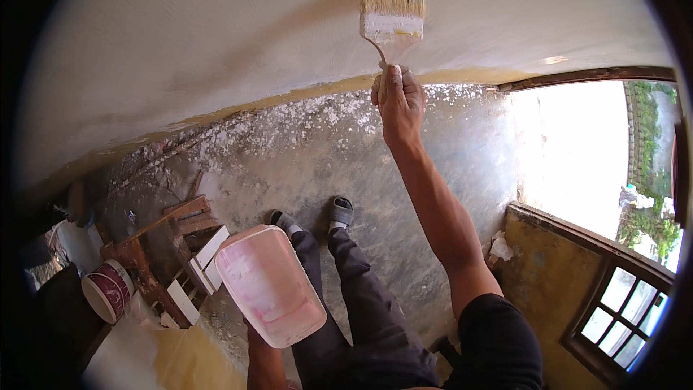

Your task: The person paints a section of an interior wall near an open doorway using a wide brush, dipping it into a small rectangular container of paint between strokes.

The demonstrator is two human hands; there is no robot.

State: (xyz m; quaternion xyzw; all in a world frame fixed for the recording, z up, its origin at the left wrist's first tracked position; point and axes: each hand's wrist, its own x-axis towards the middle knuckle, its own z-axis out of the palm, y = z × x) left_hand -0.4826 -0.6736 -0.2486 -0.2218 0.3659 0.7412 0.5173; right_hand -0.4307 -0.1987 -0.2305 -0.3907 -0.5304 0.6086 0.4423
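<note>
My right hand [401, 100] is closed round the handle of a wide flat paintbrush [393, 27], bristles pointing up. The brush has pale bristles and a whitish, paint-smeared ferrule. It is against or very near the pale wall [238, 22]; I cannot tell whether the bristles touch. Low on the left, a pinkish rectangular plastic tub [271, 282] with whitish smears inside is held up by my left hand [261, 343]. The tub hides most of that hand, including its fingers.
White paint flecks cover the grey floor [433, 180] along the wall's foot. Broken wooden furniture [155, 242] and a maroon-and-white bucket [108, 290] lie at left. A bright doorway [570, 152] opens at right, with a paned window [624, 310] below it.
</note>
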